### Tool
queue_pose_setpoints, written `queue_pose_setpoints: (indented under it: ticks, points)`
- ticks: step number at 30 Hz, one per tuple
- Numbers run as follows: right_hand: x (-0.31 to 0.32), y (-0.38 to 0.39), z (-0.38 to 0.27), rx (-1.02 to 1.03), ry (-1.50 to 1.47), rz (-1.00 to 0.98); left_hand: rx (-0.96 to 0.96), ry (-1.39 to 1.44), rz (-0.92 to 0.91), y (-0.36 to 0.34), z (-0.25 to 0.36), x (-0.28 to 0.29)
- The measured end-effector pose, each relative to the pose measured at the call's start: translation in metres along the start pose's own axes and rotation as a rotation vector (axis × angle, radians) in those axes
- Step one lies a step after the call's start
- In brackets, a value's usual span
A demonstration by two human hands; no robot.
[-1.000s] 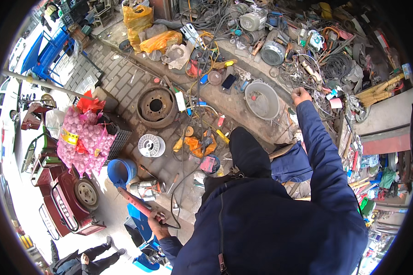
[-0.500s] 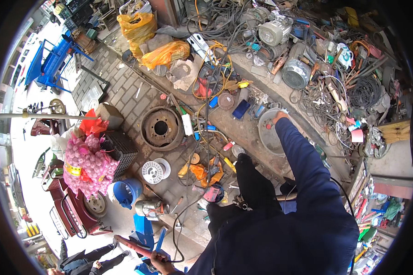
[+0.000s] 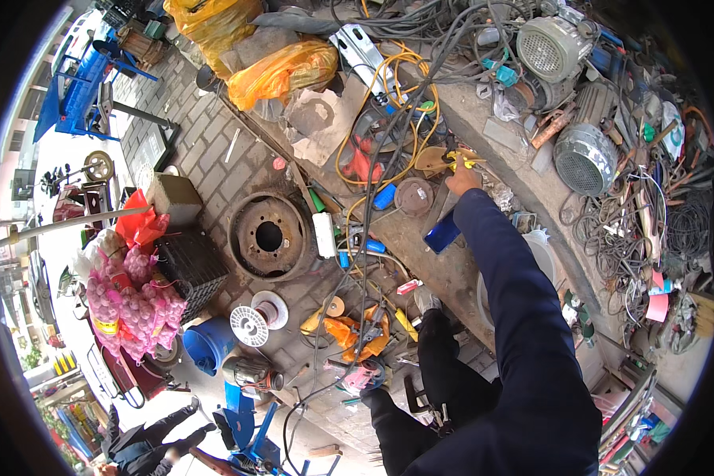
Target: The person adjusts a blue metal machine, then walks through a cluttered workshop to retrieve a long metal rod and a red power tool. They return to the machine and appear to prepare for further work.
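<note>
My right hand (image 3: 462,181) reaches forward to a small bright yellow object (image 3: 466,158) beside the yellow cable. Its fingers close on the object; the exact kind of thing is too small to make out. Just below the wrist lies a dark blue flat box (image 3: 442,233). A round rusty lid-like disc (image 3: 413,197) sits to the left of it, with a blue cylinder (image 3: 384,197) alongside. Partly covered by my right sleeve is a pale round basin (image 3: 543,252). My left hand is out of view.
A rusty wheel rim (image 3: 240,238), a white spool (image 3: 250,326) and a blue bucket (image 3: 201,343) stand on the left paving. Electric motors (image 3: 585,161) and tangled wires fill the right. Black cables (image 3: 370,178) cross the middle. Another person (image 3: 139,448) is at lower left.
My right hand has left the basin's rim and moved forward and left to the yellow object. My left hand, earlier at the lower edge on a reddish bar, has gone out of view.
</note>
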State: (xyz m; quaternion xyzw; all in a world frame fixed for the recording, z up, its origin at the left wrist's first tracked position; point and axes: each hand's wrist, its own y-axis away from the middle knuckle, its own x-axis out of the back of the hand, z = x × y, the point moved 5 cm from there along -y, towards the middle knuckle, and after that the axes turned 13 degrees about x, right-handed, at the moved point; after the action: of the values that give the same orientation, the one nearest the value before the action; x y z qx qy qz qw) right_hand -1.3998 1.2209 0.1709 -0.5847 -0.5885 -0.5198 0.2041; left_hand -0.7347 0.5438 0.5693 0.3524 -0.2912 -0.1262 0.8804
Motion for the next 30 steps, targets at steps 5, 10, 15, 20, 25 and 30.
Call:
queue_pose_setpoints:
  ticks: [5, 10, 15, 20, 25, 30]
  points:
    - [-0.041, -0.045, 0.008, 0.044, -0.017, -0.122, 0.143, 0.021, 0.042, 0.01, -0.023, -0.044]
    - [-0.052, -0.057, 0.026, 0.1, 0.036, -0.155, 0.182, 0.119, -0.034, 0.015, -0.034, -0.054]
    - [0.018, -0.04, 0.01, 0.185, 0.026, 0.071, 0.155, 0.073, -0.008, -0.005, -0.041, -0.042]
    - [0.117, 0.047, -0.046, 0.441, -0.166, 0.297, 0.06, 0.038, -0.008, -0.02, -0.03, -0.037]
    - [0.169, 0.214, -0.142, 0.676, -0.342, 0.199, -0.113, 0.108, -0.152, -0.009, -0.012, -0.03]
    - [0.161, 0.445, -0.287, 0.98, -0.517, -0.151, -0.06, 0.271, -0.183, -0.015, -0.01, 0.022]
